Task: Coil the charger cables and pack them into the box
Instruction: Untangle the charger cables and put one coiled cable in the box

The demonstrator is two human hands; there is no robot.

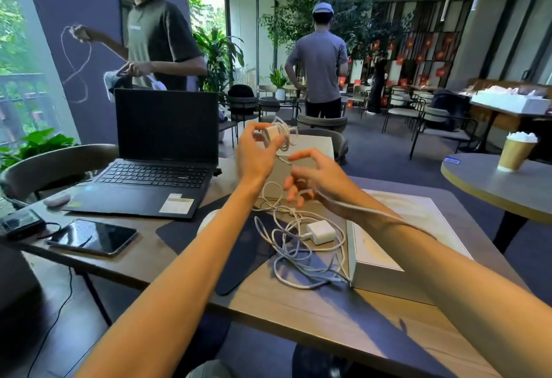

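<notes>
- Head view: the left hand (257,155) grips a white charger (271,132) with cable loops (286,135) wound beside it, raised above the table (298,312).
- The right hand (318,180) is blurred, its fingers curled. A loose cable (360,207) crosses its wrist, and whether it grips cannot be told.
- A second charger (321,231) lies amid a tangled cable (294,258), just beside the white box (376,273).
- A laptop (161,168) and a phone (92,237) lie to the left.
</notes>
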